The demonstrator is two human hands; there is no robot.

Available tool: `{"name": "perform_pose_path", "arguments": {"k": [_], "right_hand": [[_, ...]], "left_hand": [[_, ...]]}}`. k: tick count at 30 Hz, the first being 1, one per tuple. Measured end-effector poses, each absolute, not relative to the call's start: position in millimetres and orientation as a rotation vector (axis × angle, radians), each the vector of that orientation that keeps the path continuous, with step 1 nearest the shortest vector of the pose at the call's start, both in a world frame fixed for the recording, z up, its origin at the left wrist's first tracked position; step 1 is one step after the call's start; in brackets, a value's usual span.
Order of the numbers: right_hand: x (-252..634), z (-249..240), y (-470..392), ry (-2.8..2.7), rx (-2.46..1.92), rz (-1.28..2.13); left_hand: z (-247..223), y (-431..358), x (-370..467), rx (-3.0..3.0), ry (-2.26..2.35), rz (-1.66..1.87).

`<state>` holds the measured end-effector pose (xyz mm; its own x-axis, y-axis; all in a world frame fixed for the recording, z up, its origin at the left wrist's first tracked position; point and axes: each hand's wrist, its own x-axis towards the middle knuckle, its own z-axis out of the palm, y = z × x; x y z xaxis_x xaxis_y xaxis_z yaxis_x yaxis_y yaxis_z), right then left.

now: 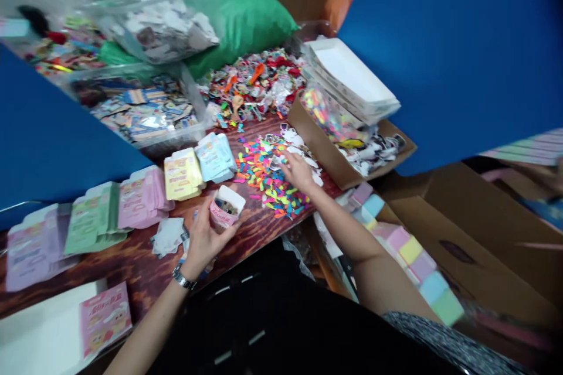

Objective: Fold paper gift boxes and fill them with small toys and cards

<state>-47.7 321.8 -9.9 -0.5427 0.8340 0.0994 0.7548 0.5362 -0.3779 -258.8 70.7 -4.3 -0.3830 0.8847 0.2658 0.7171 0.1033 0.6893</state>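
Observation:
My left hand [204, 240], with a metal watch on the wrist, is wrapped round a small pink open-topped box [223, 211]. Some small items show inside that box. My right hand [299, 173] reaches over a pile of small bright-coloured pieces [268, 179]; its fingertips are at a small clear or silvery packet [276, 162] on the pile. White cut-out pieces [297, 139] lie just beyond the fingers. To the left of the pink box, white cards [168, 236] rest on the wooden table [246, 234].
Flat box stacks in blue [215, 157], yellow [182, 174], pink [143, 196], green [94, 217] and purple [35, 246] line the table's left. Behind are a bin of packets [145, 108] and a green sack [246, 23]. A cardboard tray [323, 152] stands right; small finished boxes [422, 272] lie below it.

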Motion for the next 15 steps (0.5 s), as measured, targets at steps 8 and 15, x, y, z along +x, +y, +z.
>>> {"name": "perform_pose_path", "arguments": {"k": [8,15], "right_hand": [[87,-12,215,-2.453,-1.284,0.235],[296,7,167,-1.704,-2.131,0.018]], "left_hand": [[-8,78,-249,2.024,2.120,0.621],[-19,67,-246,2.335,2.202,0.027]]}}
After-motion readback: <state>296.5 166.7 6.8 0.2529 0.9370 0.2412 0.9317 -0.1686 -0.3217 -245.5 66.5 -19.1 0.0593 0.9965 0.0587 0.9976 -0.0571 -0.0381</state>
